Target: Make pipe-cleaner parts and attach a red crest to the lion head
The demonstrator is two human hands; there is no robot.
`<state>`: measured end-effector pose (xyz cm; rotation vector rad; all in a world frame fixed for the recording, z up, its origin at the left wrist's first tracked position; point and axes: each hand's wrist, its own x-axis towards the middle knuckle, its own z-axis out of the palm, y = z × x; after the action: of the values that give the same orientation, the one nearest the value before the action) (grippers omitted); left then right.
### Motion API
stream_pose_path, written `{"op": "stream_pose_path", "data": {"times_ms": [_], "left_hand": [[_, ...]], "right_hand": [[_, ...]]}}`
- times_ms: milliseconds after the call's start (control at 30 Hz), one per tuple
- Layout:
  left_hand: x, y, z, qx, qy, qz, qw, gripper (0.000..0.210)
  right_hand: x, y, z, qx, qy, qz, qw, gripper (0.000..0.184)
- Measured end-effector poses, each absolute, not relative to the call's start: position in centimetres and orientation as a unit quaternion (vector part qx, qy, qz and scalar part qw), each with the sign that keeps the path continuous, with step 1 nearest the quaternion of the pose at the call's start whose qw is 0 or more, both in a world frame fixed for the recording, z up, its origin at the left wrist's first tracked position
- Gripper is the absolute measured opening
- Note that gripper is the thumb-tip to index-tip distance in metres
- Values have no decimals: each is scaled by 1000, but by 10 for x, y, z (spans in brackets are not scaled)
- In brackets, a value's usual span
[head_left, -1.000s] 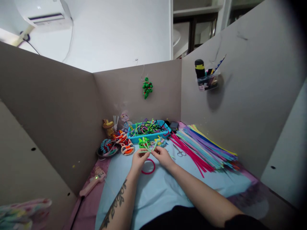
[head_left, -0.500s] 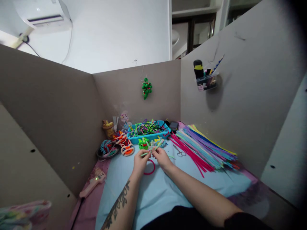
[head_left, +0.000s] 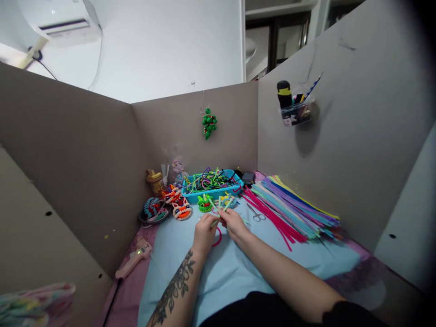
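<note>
A green stem (head_left: 218,220) is pinched between both grips, left hand (head_left: 204,232) and right hand (head_left: 234,224) pressed together; a pink ring (head_left: 218,238) is seen just beneath.

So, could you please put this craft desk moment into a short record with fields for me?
Setting: blue mat between cardboard walls
Left hand: pinching green pipe cleaners
Right hand: pinching the same pipe cleaners
Under hands: pink loop
Behind hands: blue tray, green figure
Right side: scissors, pipe cleaner pile
Left side: glue gun
</note>
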<state>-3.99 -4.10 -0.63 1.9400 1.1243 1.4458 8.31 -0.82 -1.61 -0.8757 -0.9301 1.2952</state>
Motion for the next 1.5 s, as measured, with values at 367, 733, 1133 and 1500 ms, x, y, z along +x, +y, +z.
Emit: {"op": "stream_pose_path", "data": {"times_ms": [367, 733, 1133, 1500], "left_hand": [[-52, -34, 5, 615, 404, 488, 470, 27], [-44, -39, 8, 561, 384, 478, 556, 31], [-42, -31, -2, 558, 394, 525, 508, 14], [-42, -35, 3, 523, 385, 529, 546, 38]], "right_hand": [[117, -4, 4, -298, -587, 516, 549, 34], [110, -6, -6, -298, -634, 511, 498, 37], [99, -7, -15, -324, -617, 479, 534, 39], [102, -11, -8, -333, -656, 373, 566, 20]]}}
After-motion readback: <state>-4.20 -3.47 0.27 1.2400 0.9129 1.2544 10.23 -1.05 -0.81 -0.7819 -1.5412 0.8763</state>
